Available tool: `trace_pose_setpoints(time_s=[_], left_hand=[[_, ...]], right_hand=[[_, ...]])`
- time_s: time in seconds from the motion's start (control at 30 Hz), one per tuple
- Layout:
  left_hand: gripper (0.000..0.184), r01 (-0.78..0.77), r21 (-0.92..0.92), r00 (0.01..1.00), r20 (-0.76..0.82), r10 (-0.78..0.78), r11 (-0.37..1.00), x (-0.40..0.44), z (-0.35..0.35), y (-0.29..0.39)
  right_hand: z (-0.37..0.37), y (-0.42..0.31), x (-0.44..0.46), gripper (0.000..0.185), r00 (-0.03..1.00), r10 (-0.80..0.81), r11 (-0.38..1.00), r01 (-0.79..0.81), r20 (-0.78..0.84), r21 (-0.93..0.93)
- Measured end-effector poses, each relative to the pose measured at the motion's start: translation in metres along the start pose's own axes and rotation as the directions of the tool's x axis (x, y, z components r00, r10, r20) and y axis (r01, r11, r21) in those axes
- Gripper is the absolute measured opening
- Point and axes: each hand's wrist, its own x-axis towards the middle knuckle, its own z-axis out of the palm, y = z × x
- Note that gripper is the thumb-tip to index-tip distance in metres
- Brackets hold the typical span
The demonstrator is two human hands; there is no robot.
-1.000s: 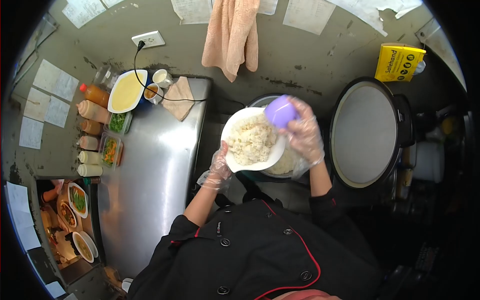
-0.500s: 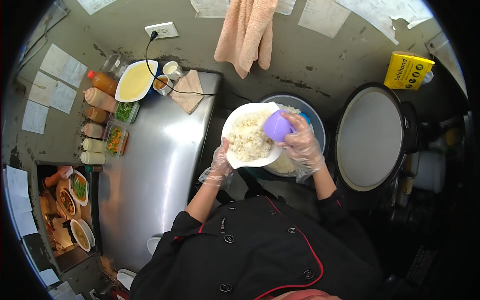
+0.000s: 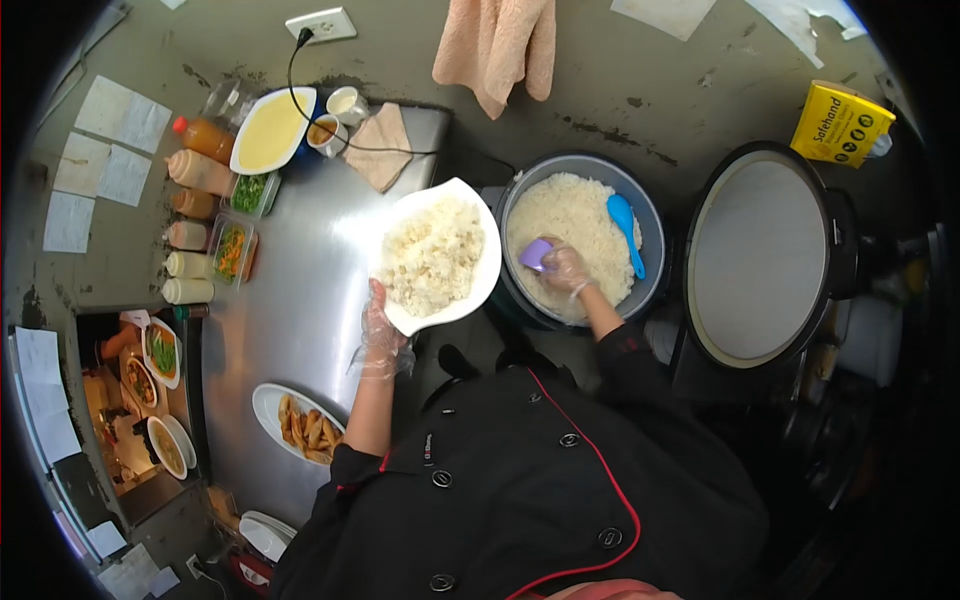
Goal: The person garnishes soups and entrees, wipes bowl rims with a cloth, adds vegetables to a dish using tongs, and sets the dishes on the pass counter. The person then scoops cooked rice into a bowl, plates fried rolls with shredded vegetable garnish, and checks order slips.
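Note:
My left hand (image 3: 378, 325), in a clear plastic glove, grips the lower left rim of a white bowl (image 3: 487, 262) heaped with cooked rice (image 3: 432, 255). The bowl is held up between the steel counter and a large round rice cooker pot (image 3: 655, 205). Inside that pot, my gloved right hand (image 3: 566, 268) is closed around a purple cup (image 3: 535, 254), low against the rice (image 3: 565, 205). A blue rice paddle (image 3: 625, 225) lies on the rice at the pot's right side.
On the steel counter (image 3: 310, 340) sit a plate of fried pieces (image 3: 310, 430), sauce bottles (image 3: 190, 205), vegetable tubs (image 3: 235, 250) and mugs (image 3: 328, 137). The round cooker lid (image 3: 758, 258) stands open at right. A power cord (image 3: 292, 85) crosses the counter's back. Another person's arm (image 3: 112, 345) shows through the hatch.
My right hand has moved from over the bowl down into the pot with the purple cup. The bowl has shifted left, uncovering the pot and blue paddle. The fried-food plate now shows.

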Motion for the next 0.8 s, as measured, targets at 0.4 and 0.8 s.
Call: trace_pose_setpoints(time_s=[0.4,0.8], left_hand=[[0.062,0.033,-0.075,0.997,-0.071,-0.038,0.997,0.005,0.01,-0.014],[0.056,0.151,-0.244,0.987,0.088,-0.133,0.958,0.021,0.034,-0.038]], right_hand=[[-0.082,-0.012,-0.088,0.021,0.841,0.363,0.409,-0.531,0.401,0.742],[-0.125,-0.221,-0.026,0.022,0.673,-0.43,0.903,0.303,-0.602,-0.305]])
